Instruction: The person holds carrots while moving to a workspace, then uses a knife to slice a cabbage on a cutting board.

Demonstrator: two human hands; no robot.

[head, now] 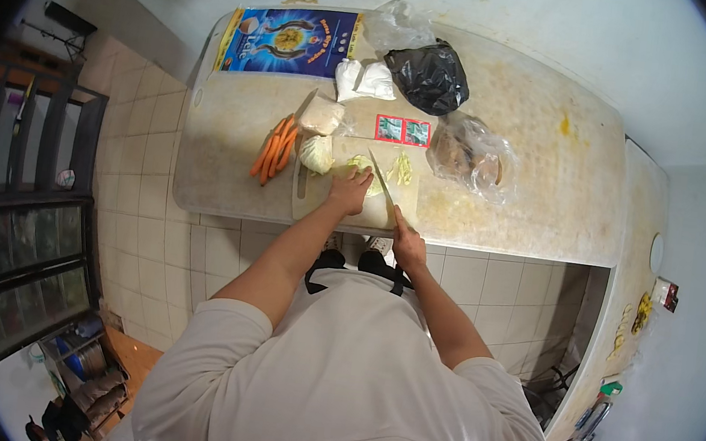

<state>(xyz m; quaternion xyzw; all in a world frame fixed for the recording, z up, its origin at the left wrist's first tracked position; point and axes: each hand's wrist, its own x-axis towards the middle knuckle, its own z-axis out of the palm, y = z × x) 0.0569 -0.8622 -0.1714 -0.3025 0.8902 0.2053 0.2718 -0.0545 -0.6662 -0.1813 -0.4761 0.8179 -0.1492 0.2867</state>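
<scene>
My right hand (410, 244) grips a kitchen knife (383, 180) by its handle, the blade angled up and to the left over a pale cutting board (379, 218). With its fingers spread, my left hand (349, 192) presses on a cut cabbage piece (359, 161), which it partly covers. The blade lies just right of that piece; whether it touches the cabbage I cannot tell. Loose cabbage leaf pieces (402, 169) lie right of the knife. A larger chunk of cabbage (316, 155) rests at the board's upper left corner.
Carrots (275, 149) lie left of the board. Behind are a bag of pale contents (321, 114), red-edged sachets (402, 131), a white bag (365, 81), a black plastic bag (429, 77) and a blue printed sheet (289, 43). A clear plastic bag (472, 159) with brown contents sits right.
</scene>
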